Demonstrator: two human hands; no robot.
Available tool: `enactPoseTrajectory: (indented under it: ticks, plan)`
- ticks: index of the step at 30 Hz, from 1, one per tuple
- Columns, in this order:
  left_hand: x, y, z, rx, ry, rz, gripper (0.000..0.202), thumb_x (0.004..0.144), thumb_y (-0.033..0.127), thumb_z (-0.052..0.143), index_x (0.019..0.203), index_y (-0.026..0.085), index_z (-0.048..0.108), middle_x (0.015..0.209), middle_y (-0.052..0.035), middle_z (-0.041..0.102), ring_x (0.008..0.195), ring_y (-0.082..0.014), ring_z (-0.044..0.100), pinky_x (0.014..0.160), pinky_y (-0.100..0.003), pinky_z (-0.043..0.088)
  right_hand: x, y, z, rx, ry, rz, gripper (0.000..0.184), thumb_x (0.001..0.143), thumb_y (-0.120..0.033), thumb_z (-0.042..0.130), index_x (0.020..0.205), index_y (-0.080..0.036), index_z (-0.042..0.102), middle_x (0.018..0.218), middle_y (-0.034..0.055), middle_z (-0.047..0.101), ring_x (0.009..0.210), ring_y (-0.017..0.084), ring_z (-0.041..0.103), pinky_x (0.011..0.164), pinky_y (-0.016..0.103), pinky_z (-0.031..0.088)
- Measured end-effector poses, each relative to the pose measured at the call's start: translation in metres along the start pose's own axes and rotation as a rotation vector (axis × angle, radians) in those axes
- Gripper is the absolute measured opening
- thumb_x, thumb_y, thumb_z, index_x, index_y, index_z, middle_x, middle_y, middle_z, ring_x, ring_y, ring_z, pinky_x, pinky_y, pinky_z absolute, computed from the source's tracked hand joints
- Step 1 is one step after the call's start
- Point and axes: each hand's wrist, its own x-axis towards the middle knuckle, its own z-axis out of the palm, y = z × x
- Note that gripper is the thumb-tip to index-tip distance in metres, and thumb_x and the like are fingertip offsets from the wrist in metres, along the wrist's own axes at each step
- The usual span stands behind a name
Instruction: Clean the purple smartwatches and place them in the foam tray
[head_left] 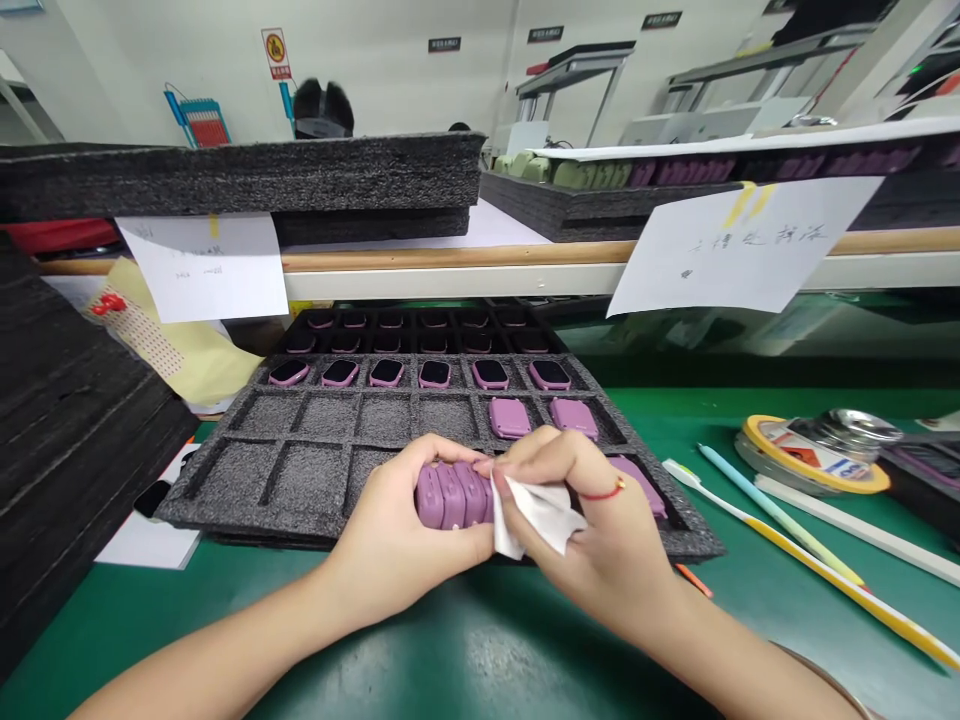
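My left hand (pixel 397 530) is closed around a row of several purple watch cases (pixel 454 497), stacked face to face. My right hand (pixel 600 500) pinches a white cloth (pixel 544 512) against the right end of that row. Both hands are above the near edge of a black foam tray (pixel 259 490) with square compartments. In the tray, purple watch cases with dark screens (pixel 386 372) fill the farther rows. Two purple cases (pixel 510 418) lie back side up at the right, and another (pixel 637 483) is partly hidden behind my right hand.
On the right lie a toothbrush (pixel 810 560), a pale blue pen-like stick (pixel 780 515), a white strip (pixel 862 530) and a tape roll (pixel 814 455). Stacked black foam (pixel 75 480) stands at the left. A shelf edge (pixel 450 270) with hanging paper notes (pixel 742 245) crosses behind the tray.
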Motion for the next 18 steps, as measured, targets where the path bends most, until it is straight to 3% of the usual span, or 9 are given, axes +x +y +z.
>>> enactPoseTrajectory:
  ticks: [8, 12, 15, 17, 18]
  plan:
    - [-0.002, 0.002, -0.005, 0.064, -0.023, -0.015, 0.047, 0.061, 0.030, 0.090, 0.101, 0.022, 0.066, 0.092, -0.0007, 0.073, 0.084, -0.0213, 0.067, 0.078, -0.033, 0.054, 0.015, -0.003, -0.016, 0.222, 0.125, 0.326, 0.014, 0.089, -0.020, 0.069, 0.079, -0.023, 0.059, 0.077, 0.0011, 0.072, 0.068, 0.015, 0.071, 0.057, 0.023, 0.058]
    - [0.000, 0.000, -0.006, -0.017, -0.064, -0.043, 0.050, 0.063, 0.030, 0.090, 0.106, 0.022, 0.064, 0.098, -0.0035, 0.074, 0.095, -0.0271, 0.072, 0.087, -0.039, 0.055, 0.016, -0.017, -0.031, 0.224, 0.181, 0.288, 0.018, 0.090, -0.017, 0.067, 0.078, -0.025, 0.057, 0.074, -0.0002, 0.071, 0.069, 0.015, 0.071, 0.054, 0.021, 0.057]
    - [-0.001, -0.001, -0.005, -0.037, -0.064, 0.005, 0.048, 0.066, 0.028, 0.090, 0.106, 0.023, 0.065, 0.105, -0.0042, 0.075, 0.099, -0.0269, 0.072, 0.088, -0.037, 0.056, 0.013, -0.035, -0.042, 0.238, -0.117, 0.182, 0.019, 0.090, -0.009, 0.064, 0.089, -0.027, 0.058, 0.079, -0.0020, 0.071, 0.068, 0.014, 0.071, 0.054, 0.020, 0.058]
    - [-0.003, -0.002, -0.005, -0.043, -0.052, 0.088, 0.044, 0.069, 0.023, 0.087, 0.107, 0.024, 0.064, 0.111, -0.0035, 0.075, 0.104, -0.0245, 0.072, 0.091, -0.034, 0.056, 0.013, -0.046, -0.048, 0.164, -0.356, 0.100, 0.022, 0.087, -0.013, 0.072, 0.098, -0.028, 0.061, 0.087, -0.0010, 0.073, 0.074, 0.016, 0.072, 0.064, 0.024, 0.062]
    - [-0.004, -0.003, -0.004, -0.048, -0.043, 0.128, 0.043, 0.071, 0.020, 0.086, 0.108, 0.025, 0.064, 0.114, -0.0029, 0.075, 0.107, -0.0231, 0.072, 0.093, -0.032, 0.055, 0.013, -0.049, -0.049, 0.114, -0.413, 0.063, 0.023, 0.086, -0.018, 0.076, 0.101, -0.028, 0.063, 0.091, 0.0000, 0.074, 0.079, 0.017, 0.073, 0.070, 0.026, 0.063]
